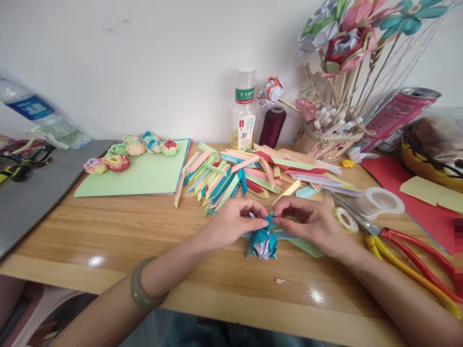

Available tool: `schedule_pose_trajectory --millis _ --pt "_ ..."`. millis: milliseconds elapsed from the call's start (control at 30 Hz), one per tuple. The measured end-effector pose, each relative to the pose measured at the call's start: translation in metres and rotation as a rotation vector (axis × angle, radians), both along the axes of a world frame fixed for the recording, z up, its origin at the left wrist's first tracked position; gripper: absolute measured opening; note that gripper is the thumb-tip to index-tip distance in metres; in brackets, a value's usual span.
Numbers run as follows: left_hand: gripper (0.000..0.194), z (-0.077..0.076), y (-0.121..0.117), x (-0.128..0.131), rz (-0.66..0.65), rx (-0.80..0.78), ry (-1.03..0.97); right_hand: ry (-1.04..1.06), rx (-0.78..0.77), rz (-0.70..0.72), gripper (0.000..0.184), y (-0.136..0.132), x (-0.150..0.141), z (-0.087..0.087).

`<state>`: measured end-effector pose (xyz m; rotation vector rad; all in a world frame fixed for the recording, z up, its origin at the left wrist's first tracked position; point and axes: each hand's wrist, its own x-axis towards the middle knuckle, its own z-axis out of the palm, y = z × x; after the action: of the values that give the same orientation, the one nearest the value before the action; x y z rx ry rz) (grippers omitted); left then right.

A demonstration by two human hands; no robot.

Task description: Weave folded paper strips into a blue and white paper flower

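A blue-and-white paper flower (265, 243) is held above a wood-grain desk (144, 231) against a white wall (144, 72), near the folded strips (235, 173). Its blue, pointed folds surround a white centre; its upper tip is pinched by the fingers of the left hand (249, 219) and right hand (302, 221).

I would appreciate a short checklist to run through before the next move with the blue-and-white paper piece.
1. Left hand pinching the blue-and-white paper piece: ok.
2. Right hand pinching the same piece: ok.
3. Folds at the pinch fully tucked: cannot tell, fingers cover them.
4. Folded paper strips close by: ok, piled just beyond the hands.
5. Red-handled scissors clear of the fingers: ok, they lie beyond the right hand.
6. Tabletop free of offcuts: not ok, a small scrap lies near the front edge.
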<state>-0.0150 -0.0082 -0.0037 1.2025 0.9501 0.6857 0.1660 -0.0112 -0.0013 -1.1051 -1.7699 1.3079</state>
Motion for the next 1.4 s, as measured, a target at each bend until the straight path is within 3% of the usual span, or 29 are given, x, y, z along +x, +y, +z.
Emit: schedule_pose_trajectory --millis 200,533,833,1000,1067,1133,1200,1300,1400 --pt "0.012 -0.002 0.000 0.000 0.008 0.032 -0.020 -0.064 0.122 -0.013 0.010 -0.002 -0.001 0.004" --pt "0.011 -0.003 0.001 0.001 0.003 0.061 -0.013 -0.072 0.109 -0.046 0.011 -0.004 -0.002 0.000" --pt "0.009 -0.005 0.002 0.001 0.006 0.106 0.037 -0.203 0.389 -0.062 0.006 -0.010 -0.004 0.001" --pt "0.007 -0.005 0.001 0.001 0.015 0.140 0.070 -0.278 0.607 0.009 0.011 -0.014 -0.002 -0.001" --pt "0.007 -0.004 0.001 0.001 0.017 0.173 0.084 -0.297 0.623 0.029 0.010 -0.014 -0.001 -0.002" --pt "0.007 -0.004 0.000 0.001 0.012 0.188 0.090 -0.275 0.498 0.013 0.006 -0.012 -0.002 -0.001" --pt "0.007 -0.004 0.001 0.000 0.009 0.182 0.086 -0.176 0.246 0.005 0.004 -0.008 -0.002 0.001" --pt "0.009 -0.004 0.002 0.000 0.015 0.152 0.075 -0.029 -0.105 0.064 0.016 -0.002 -0.003 0.003" --pt "0.010 -0.005 0.004 0.000 0.007 0.111 0.075 0.019 -0.273 0.090 0.023 0.003 -0.002 0.002"
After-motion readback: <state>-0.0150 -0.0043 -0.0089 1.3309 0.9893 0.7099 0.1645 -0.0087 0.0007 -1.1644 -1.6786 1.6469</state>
